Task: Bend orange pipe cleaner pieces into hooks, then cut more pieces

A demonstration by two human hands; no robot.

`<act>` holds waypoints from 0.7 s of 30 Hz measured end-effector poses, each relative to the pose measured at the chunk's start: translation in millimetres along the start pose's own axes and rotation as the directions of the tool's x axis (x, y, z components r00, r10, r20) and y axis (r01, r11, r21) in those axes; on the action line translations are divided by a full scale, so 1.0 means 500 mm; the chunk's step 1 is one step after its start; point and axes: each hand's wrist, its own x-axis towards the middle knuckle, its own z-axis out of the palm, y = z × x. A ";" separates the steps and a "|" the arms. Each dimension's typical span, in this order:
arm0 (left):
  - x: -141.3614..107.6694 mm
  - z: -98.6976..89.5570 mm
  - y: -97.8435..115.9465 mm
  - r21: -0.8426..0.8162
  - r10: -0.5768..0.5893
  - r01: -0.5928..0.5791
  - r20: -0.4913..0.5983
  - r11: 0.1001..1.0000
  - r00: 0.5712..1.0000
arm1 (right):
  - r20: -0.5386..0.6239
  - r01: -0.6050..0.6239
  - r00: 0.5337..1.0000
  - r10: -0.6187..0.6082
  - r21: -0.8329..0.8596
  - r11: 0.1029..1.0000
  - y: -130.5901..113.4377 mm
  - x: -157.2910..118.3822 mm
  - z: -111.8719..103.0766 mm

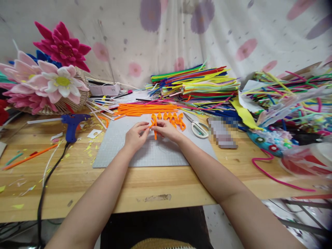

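Observation:
Both hands meet over a grey cutting mat [116, 145], pinching an orange pipe cleaner [155, 133] that is bent and points partly downward. My left hand [136, 136] has thumb and fingertips closed on its left side. From the right, my right hand [167, 130] grips the same piece, its fingers covering part of it. Just beyond the hands lie several orange pipe cleaner pieces bent into loops [171, 117]. Straight orange pipe cleaners [142, 109] are piled along the mat's far edge. Scissors with white handles [199, 129] rest at the mat's right side.
A blue glue gun [71, 126] with its black cord sits on the left, near pipe cleaner flowers [62, 48]. Bundles of coloured pipe cleaners [197, 83] fill the back. A phone-like blurred object [223, 135] lies right of the scissors; a plastic tub [308, 159] stands farther right.

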 end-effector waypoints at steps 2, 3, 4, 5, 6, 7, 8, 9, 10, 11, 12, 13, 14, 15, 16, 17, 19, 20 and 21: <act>-0.001 -0.002 0.004 0.060 -0.003 0.002 0.007 0.998 1.000 | -0.008 -0.015 1.000 0.016 0.016 1.000 0.003 0.001 0.000; -0.002 -0.004 0.006 0.078 -0.006 0.005 0.007 0.997 1.000 | -0.029 -0.011 1.000 0.011 0.000 1.000 0.003 0.002 0.000; -0.002 -0.005 0.007 0.090 -0.007 0.007 0.004 0.996 1.000 | -0.055 0.002 0.998 -0.004 -0.030 1.000 0.003 0.002 0.000; -0.001 -0.005 0.007 0.099 -0.007 0.007 -0.003 0.995 1.000 | -0.077 0.027 0.997 -0.032 -0.066 0.997 0.003 0.003 0.001; -0.001 -0.006 0.007 0.106 -0.004 0.006 -0.015 0.994 1.000 | -0.088 0.061 0.994 -0.070 -0.102 0.993 0.001 0.003 0.001; 0.000 -0.006 0.006 0.114 0.001 0.002 -0.026 0.994 1.000 | -0.089 0.099 0.990 -0.112 -0.135 0.986 0.000 0.003 0.002; 0.000 -0.006 0.004 0.121 0.009 -0.004 -0.035 0.993 0.999 | -0.084 0.135 0.985 -0.150 -0.164 0.977 -0.001 0.003 0.002; 0.000 -0.005 0.003 0.128 0.021 -0.016 -0.037 0.992 0.999 | -0.085 0.161 0.980 -0.180 -0.191 0.968 -0.002 0.002 0.003; 0.000 -0.004 0.002 0.133 0.036 -0.032 -0.034 0.991 0.999 | -0.099 0.172 0.975 -0.197 -0.217 0.961 -0.002 0.002 0.003; 0.000 -0.004 0.001 0.136 0.056 -0.051 -0.028 0.989 0.998 | -0.126 0.168 0.971 -0.202 -0.242 0.956 -0.001 0.002 0.004; -0.001 -0.003 0.000 0.139 0.079 -0.075 -0.022 0.987 0.997 | -0.161 0.154 0.966 -0.201 -0.261 0.953 0.000 0.003 0.005; -0.002 -0.002 0.001 0.144 0.106 -0.103 -0.016 0.984 0.994 | -0.190 0.141 0.962 -0.197 -0.272 0.952 0.001 0.003 0.006; -0.002 -0.002 0.002 0.151 0.136 -0.133 -0.011 0.980 0.991 | -0.207 0.132 0.959 -0.192 -0.270 0.954 0.002 0.004 0.007; -0.003 -0.002 0.004 0.161 0.167 -0.164 -0.004 0.973 0.986 | -0.209 0.132 0.960 -0.188 -0.255 0.958 0.003 0.005 0.009; -0.004 -0.002 0.006 0.171 0.197 -0.195 0.005 0.966 0.980 | -0.202 0.141 0.961 -0.188 -0.229 0.963 0.003 0.006 0.010; -0.004 -0.003 0.008 0.179 0.223 -0.222 0.015 0.958 0.975 | -0.193 0.152 0.963 -0.189 -0.191 0.970 0.002 0.007 0.012; -0.004 -0.004 0.012 0.182 0.249 -0.248 0.016 0.952 0.968 | -0.191 0.161 0.966 -0.174 -0.081 0.984 -0.002 0.006 0.015; -0.003 -0.005 0.013 0.177 0.243 -0.238 -0.005 0.955 0.970 | -0.196 0.152 0.969 -0.152 -0.016 0.988 -0.005 0.005 0.017; -0.003 -0.005 0.014 0.165 0.225 -0.215 -0.042 0.963 0.974 | -0.193 0.130 0.974 -0.119 0.049 0.990 -0.009 0.003 0.018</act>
